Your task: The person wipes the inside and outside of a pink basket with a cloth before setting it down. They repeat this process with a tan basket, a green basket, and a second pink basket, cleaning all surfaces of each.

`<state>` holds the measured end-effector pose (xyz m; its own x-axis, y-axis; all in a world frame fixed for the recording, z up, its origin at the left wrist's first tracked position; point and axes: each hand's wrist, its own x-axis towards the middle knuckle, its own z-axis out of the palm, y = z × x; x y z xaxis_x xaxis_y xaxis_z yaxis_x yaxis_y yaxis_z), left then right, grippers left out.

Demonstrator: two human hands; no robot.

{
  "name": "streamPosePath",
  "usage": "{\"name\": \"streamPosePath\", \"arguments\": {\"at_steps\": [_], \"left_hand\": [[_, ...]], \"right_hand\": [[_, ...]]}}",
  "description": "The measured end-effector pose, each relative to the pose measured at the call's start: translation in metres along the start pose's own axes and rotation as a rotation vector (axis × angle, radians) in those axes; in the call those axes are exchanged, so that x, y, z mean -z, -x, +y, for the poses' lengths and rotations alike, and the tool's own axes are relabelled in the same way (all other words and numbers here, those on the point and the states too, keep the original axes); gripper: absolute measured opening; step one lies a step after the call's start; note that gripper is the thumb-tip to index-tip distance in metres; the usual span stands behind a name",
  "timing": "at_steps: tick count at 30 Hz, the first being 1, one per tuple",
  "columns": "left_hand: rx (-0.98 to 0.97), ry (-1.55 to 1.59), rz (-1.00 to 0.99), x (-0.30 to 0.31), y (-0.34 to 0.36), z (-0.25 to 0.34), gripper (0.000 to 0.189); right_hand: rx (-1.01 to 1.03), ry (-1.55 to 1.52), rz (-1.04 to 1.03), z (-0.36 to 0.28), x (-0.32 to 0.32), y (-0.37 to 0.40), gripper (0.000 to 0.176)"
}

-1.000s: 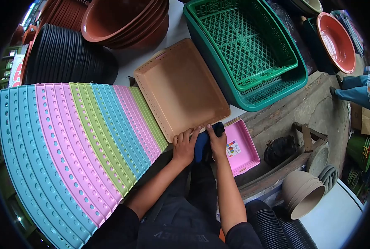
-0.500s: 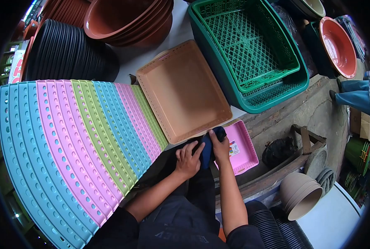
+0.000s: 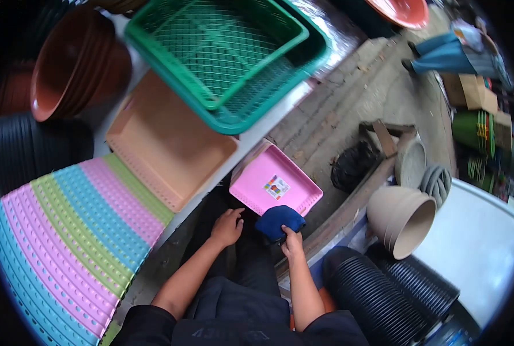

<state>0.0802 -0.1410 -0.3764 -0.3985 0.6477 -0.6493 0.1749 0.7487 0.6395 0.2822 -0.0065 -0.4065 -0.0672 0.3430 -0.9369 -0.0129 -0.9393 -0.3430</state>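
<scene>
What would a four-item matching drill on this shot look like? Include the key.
Column 1
1. Blue item
2. Pink tray
3. Green basket
4. Left hand

Column 2
A. Nested in a larger green tub
B. Holding nothing
C. Gripped by the right hand
D. Has a label on its inner face

Pairs: 1-C; 2-D; 3-A; 4-B
</scene>
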Motion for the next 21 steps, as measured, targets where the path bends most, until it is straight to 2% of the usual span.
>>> {"name": "streamPosePath", "arguments": {"at_steps": [2,4,6,7,8,9,11,12,14,16,18,21], "left_hand": [[0.021,-0.004,-0.052,-0.016,-0.020,-0.010,0.041],[-0.081,-0.115,0.068,-0.032,-0.047,-0.020,0.047],[-0.068,-0.133,0.038,-0.037,-0.081,-0.025,0.053],[-0.077,-0.176,0.109,-0.039,-0.100,-0.030,0.053],[-0.080,-0.216,0.175,-0.043,-0.114,-0.037,0.053],[-0.086,-0.239,0.150,-0.045,-0.127,-0.043,0.053],[-0.131,-0.274,0.271,-0.046,-0.153,-0.054,0.053],[-0.131,-0.299,0.248,-0.041,-0.162,-0.051,0.053],[0.041,-0.081,0.098,-0.030,-0.171,-0.043,0.054],[-0.010,-0.144,0.121,-0.034,-0.174,-0.048,0.047],[-0.126,-0.264,0.331,-0.041,-0.173,-0.047,0.045],[-0.118,-0.300,0.271,-0.050,-0.171,-0.036,0.045]], "right_hand": [[0.011,-0.110,0.075,0.005,0.021,-0.011,0.045],[0.014,-0.225,0.148,0.014,0.039,-0.027,0.042],[-0.010,-0.196,0.251,0.025,0.053,-0.050,0.044],[-0.011,-0.232,0.264,0.033,0.063,-0.072,0.044],[0.066,-0.056,0.352,0.045,0.077,-0.095,0.047],[0.135,0.128,0.436,0.055,0.087,-0.112,0.050],[0.359,0.591,0.850,0.060,0.086,-0.140,0.053],[0.383,0.678,0.861,0.051,0.080,-0.137,0.053],[0.376,0.752,0.872,0.041,0.080,-0.138,0.053],[0.169,0.525,0.576,0.032,0.088,-0.149,0.052],[0.189,0.567,0.597,0.030,0.081,-0.149,0.051],[0.188,0.609,0.637,0.017,0.067,-0.137,0.050]]}}
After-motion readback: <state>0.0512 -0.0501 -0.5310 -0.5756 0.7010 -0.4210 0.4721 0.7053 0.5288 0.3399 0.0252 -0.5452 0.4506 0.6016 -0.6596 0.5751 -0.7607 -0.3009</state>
